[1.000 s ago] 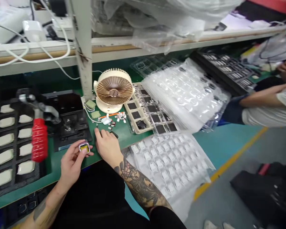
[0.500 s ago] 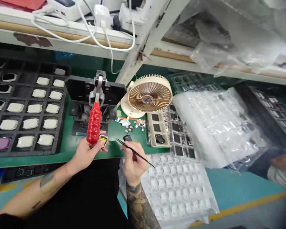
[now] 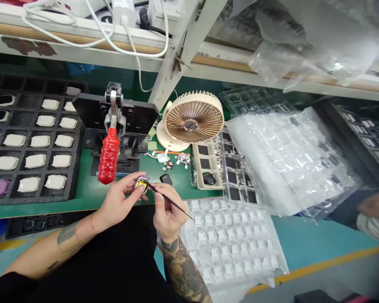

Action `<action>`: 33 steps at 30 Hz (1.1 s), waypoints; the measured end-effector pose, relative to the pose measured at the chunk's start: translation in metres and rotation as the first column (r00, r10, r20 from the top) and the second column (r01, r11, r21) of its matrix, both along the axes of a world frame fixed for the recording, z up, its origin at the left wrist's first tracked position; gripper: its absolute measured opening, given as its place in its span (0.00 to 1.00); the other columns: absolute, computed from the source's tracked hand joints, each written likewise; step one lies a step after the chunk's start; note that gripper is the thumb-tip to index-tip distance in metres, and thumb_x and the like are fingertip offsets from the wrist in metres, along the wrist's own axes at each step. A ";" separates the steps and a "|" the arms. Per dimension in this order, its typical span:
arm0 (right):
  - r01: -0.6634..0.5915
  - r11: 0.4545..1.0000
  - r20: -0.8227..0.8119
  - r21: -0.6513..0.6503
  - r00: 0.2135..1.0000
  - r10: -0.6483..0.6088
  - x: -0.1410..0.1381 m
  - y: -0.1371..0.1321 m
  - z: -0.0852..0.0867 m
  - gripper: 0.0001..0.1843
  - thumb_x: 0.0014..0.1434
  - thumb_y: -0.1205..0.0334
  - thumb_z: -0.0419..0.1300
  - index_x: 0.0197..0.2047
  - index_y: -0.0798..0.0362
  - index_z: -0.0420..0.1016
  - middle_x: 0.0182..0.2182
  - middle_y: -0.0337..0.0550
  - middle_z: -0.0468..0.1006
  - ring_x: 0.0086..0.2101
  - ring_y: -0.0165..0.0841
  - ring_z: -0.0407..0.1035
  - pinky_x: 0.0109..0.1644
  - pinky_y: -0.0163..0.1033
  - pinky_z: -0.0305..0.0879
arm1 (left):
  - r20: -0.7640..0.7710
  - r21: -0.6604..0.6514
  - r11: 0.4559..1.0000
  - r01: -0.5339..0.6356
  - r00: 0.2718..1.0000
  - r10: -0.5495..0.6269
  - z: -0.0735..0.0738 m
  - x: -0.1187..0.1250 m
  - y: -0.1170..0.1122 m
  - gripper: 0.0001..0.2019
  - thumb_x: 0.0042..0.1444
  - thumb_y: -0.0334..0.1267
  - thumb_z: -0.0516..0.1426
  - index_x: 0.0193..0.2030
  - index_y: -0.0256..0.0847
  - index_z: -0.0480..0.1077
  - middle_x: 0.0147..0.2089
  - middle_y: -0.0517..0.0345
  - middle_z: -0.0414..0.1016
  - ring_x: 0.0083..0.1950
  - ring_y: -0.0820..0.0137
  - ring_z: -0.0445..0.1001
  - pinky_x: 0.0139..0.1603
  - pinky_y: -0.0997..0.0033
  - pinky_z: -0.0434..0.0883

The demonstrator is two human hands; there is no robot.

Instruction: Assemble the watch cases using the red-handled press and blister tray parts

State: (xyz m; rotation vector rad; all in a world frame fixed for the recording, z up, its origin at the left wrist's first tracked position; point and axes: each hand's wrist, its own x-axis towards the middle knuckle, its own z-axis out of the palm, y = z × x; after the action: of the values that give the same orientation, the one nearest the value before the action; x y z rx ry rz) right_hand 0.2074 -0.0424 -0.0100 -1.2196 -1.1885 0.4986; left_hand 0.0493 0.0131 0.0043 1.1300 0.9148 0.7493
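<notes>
My left hand (image 3: pixel 116 201) pinches a small square device casing (image 3: pixel 142 184) with a yellow part inside it. My right hand (image 3: pixel 168 209) holds fine black tweezers (image 3: pixel 169 202), and their tip reaches the casing's edge. Just beyond my hands, a small black piece (image 3: pixel 166 179) lies on the green mat (image 3: pixel 85 195). A hand press with a red grip (image 3: pixel 108 155) and black base (image 3: pixel 115 111) stands close behind my left hand, its grip not touching it.
A foam tray (image 3: pixel 28 90) of white pieces fills the left side. A cream desk fan (image 3: pixel 192 118) stands behind scattered small parts (image 3: pixel 177 160). Clear trays (image 3: pixel 230 244) lie to the right. A shelf post (image 3: pixel 177 63) rises overhead, and a co-worker's hand (image 3: pixel 377 204) shows at the right edge.
The view has swung left. My right hand has picked up the tweezers since the oldest frame, and their tip has moved to the casing. My hands are now closer together.
</notes>
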 end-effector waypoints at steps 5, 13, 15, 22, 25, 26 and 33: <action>0.019 0.985 -0.254 -0.169 0.965 -0.062 0.002 0.000 -0.003 0.10 0.71 0.67 0.64 0.51 0.50 0.85 0.45 0.46 0.86 0.45 0.32 0.83 0.50 0.38 0.85 | 0.021 0.031 0.999 0.008 1.000 -0.008 -0.003 0.002 -0.002 0.22 0.75 0.44 0.63 0.70 0.36 0.74 0.50 0.49 0.86 0.42 0.68 0.87 0.48 0.71 0.84; -0.095 0.991 -0.440 -0.095 0.897 0.043 0.009 -0.009 0.002 0.09 0.70 0.64 0.64 0.51 0.49 0.85 0.43 0.46 0.84 0.45 0.34 0.83 0.47 0.42 0.87 | 0.065 -0.013 0.998 -0.059 0.996 0.060 -0.004 0.003 0.003 0.22 0.74 0.44 0.63 0.69 0.35 0.72 0.50 0.47 0.86 0.44 0.66 0.88 0.45 0.72 0.84; 0.046 0.997 -0.401 -0.064 0.914 -0.068 0.010 -0.009 0.000 0.11 0.70 0.65 0.64 0.53 0.47 0.85 0.45 0.46 0.84 0.46 0.34 0.82 0.48 0.42 0.87 | 0.082 -0.023 0.996 -0.080 0.993 0.082 -0.003 0.003 0.005 0.23 0.74 0.44 0.63 0.69 0.35 0.72 0.49 0.47 0.86 0.42 0.66 0.88 0.43 0.72 0.84; 0.003 0.978 -0.465 -0.209 0.880 -0.102 0.008 -0.005 -0.008 0.07 0.71 0.61 0.65 0.48 0.50 0.86 0.43 0.44 0.85 0.37 0.28 0.82 0.43 0.35 0.84 | 0.175 -0.181 0.983 -0.015 0.983 0.047 -0.008 0.008 0.008 0.31 0.73 0.56 0.62 0.69 0.31 0.71 0.52 0.38 0.86 0.45 0.57 0.89 0.47 0.62 0.86; -0.213 0.972 -0.626 -0.101 0.773 0.105 0.034 -0.015 0.008 0.07 0.71 0.58 0.64 0.43 0.51 0.82 0.35 0.42 0.82 0.32 0.29 0.78 0.35 0.35 0.77 | 0.106 -0.284 0.957 -0.060 0.990 0.093 -0.016 0.010 0.009 0.33 0.69 0.56 0.66 0.68 0.30 0.70 0.49 0.38 0.86 0.43 0.57 0.89 0.44 0.62 0.85; -0.261 0.964 -0.647 -0.056 0.745 0.164 0.051 -0.018 0.017 0.08 0.71 0.57 0.64 0.40 0.51 0.79 0.31 0.41 0.80 0.30 0.29 0.76 0.33 0.35 0.74 | 0.068 -0.259 0.963 -0.076 0.993 0.097 -0.020 0.010 0.008 0.33 0.68 0.55 0.67 0.68 0.31 0.70 0.49 0.39 0.86 0.43 0.57 0.89 0.45 0.62 0.85; 0.513 0.858 -0.069 0.015 0.857 -0.511 0.203 0.026 0.081 0.19 0.65 0.46 0.69 0.38 0.56 0.77 0.29 0.41 0.80 0.30 0.29 0.75 0.38 0.37 0.73 | -0.069 -0.026 1.000 0.007 0.998 -0.009 -0.054 -0.010 -0.016 0.29 0.73 0.52 0.64 0.74 0.40 0.68 0.57 0.45 0.85 0.52 0.60 0.88 0.57 0.60 0.83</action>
State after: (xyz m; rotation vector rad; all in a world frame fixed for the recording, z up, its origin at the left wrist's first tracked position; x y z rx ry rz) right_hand 0.4106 -0.0167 0.0713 -1.4176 -0.7656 0.1124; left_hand 0.0398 -0.0030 -0.0492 1.1422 0.9747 0.6942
